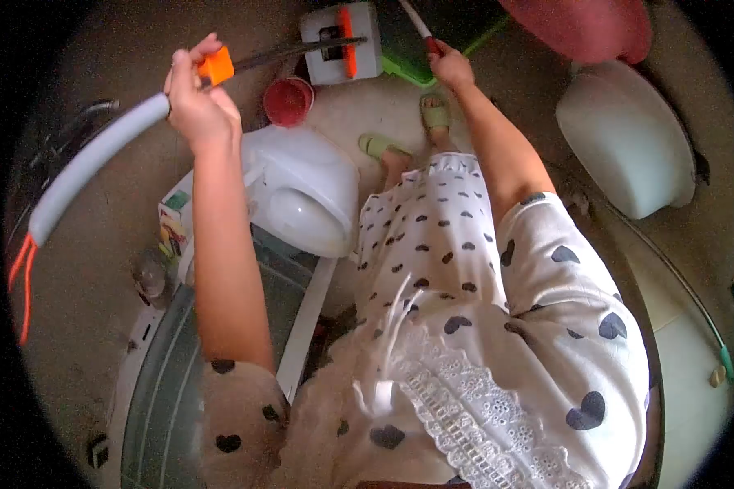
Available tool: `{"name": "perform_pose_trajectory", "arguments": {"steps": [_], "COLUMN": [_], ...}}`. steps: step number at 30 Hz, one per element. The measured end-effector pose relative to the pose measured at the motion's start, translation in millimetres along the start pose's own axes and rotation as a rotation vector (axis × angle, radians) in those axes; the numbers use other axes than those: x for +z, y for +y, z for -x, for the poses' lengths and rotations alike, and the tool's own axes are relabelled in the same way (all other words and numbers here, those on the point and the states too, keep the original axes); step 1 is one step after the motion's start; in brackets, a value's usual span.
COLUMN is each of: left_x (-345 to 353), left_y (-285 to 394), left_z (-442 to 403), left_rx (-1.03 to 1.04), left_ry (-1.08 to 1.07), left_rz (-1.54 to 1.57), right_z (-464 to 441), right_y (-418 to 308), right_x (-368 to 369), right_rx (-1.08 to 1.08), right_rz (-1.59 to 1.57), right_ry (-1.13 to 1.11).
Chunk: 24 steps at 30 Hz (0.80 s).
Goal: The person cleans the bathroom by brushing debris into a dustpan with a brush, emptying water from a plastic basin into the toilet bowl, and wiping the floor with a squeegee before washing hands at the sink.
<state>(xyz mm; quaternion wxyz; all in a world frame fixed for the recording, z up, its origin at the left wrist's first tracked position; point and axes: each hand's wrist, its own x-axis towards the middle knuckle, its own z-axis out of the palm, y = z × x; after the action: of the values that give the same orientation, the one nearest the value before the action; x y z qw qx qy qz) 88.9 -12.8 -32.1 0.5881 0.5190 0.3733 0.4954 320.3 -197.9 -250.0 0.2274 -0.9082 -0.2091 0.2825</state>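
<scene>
My left hand, at the upper left, is closed around a long tool with a grey padded handle, an orange block and a dark shaft. That shaft runs right to a grey and white box-like piece with an orange strip. At the top centre my right hand grips a stick with a red end and a pale shaft. Orange cords hang from the padded handle's lower end.
A red cup stands near a white basin. A green-edged bin or tray lies beyond my slippers. Pink and whitish tubs are at right, above a thin pole. A glass-topped unit is lower left.
</scene>
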Motion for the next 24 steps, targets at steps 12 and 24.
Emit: {"name": "perform_pose_trajectory", "arguments": {"steps": [12, 24], "left_x": [15, -3], "left_y": [25, 8], "left_z": [-26, -43], "left_rx": [0.018, -0.054], "left_ry": [0.003, -0.033], "left_rz": [0.007, -0.043], "right_z": [-123, 143], "right_y": [79, -4], "right_x": [24, -87], "right_rx": [0.235, -0.198], "right_rz": [0.520, 0.047], "right_ry": [-0.210, -0.104]}}
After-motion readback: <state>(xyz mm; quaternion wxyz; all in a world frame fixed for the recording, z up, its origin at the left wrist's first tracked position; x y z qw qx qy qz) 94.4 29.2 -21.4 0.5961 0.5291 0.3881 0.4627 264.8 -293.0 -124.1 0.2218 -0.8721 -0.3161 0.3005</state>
